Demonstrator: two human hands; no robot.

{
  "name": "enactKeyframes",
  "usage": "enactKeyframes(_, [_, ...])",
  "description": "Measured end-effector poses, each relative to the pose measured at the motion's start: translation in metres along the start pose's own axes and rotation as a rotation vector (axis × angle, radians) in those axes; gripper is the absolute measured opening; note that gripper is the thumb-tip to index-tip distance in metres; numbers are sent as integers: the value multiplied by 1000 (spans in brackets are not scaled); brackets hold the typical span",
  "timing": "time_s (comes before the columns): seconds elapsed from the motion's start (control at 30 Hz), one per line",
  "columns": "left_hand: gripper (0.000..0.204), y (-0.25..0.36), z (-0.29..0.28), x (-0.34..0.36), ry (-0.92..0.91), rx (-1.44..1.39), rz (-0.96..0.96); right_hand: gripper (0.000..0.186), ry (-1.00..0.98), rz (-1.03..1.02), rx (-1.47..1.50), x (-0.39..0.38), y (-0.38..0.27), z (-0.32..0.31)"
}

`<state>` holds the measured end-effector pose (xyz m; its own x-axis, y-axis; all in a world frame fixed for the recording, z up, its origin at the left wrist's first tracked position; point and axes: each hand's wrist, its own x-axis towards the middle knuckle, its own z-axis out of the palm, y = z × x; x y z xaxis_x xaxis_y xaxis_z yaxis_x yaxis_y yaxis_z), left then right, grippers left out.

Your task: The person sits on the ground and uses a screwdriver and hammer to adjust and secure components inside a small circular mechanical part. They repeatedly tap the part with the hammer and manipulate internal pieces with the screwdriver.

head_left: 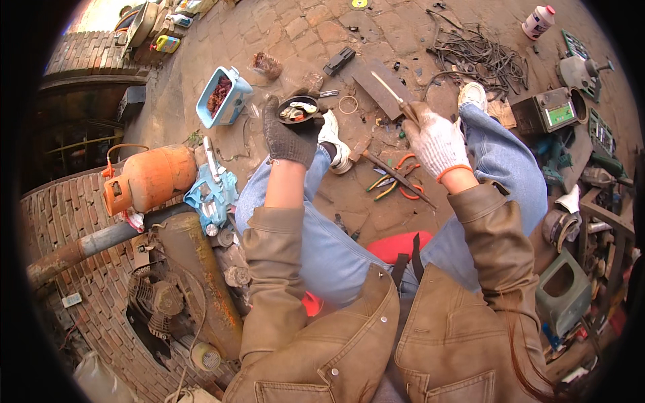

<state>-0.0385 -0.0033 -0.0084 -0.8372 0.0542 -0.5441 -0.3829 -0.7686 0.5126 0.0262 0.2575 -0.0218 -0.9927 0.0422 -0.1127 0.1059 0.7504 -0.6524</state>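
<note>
My left hand (290, 140), in a dark glove, is closed around a round black cup-shaped part (310, 122) with pale, greenish and reddish pieces inside. My right hand (435, 142), in a white knitted glove with an orange cuff, grips a screwdriver (388, 87). Its long pale shaft points up and left over a flat dark plate (376, 96) on the ground. Between my knees lies a hammer (393, 173) with a wooden handle, across pliers with orange handles (408, 193). A thin tan ring (348, 105) rests between my hands, near a small metal cylinder (328, 93).
At left stand a blue container (235, 101) of reddish scraps and an orange gas cylinder (161, 176). Tangled cables (480, 57) lie far right, near a white bottle with a red cap (538, 23). Machine parts and a green-labelled battery (547, 111) crowd the right side.
</note>
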Motion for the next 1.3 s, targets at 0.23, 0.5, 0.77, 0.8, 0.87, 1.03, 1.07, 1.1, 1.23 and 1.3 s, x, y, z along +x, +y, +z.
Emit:
enactKeyframes(0.23, [64,-27,30,-37,-509,-138,-168,29,-366,220,-320,-19,92,80])
enactKeyframes(0.5, [32,-39,14,-34,-321,589,571,33,-230,61,485,-16,24,12])
enactKeyframes(0.77, [40,-19,6,-23,-95,197,236,37,-498,75,585,-3,-57,-103])
enactKeyframes(0.8, [43,-20,5,-22,-100,226,252,37,-514,18,563,-2,-57,-99])
enactKeyframes(0.87, [42,-22,-1,-19,-61,397,336,37,-522,-19,450,-2,-56,-88])
enactKeyframes(1.03, [39,-24,-13,-8,-46,889,615,30,-563,3,538,-6,-51,-89])
enactKeyframes(1.07, [38,-23,-14,-8,-83,935,657,30,-564,-9,554,-6,-51,-90])
enactKeyframes(1.1, [37,-22,-13,-9,-135,1036,675,30,-545,-31,559,-7,-50,-91])
enactKeyframes(1.23, [38,-17,-3,-17,-257,1077,623,35,-595,5,576,-7,-47,-92])
enactKeyframes(1.3, [39,-16,3,-20,-218,1170,538,35,-642,30,564,-7,-44,-89])
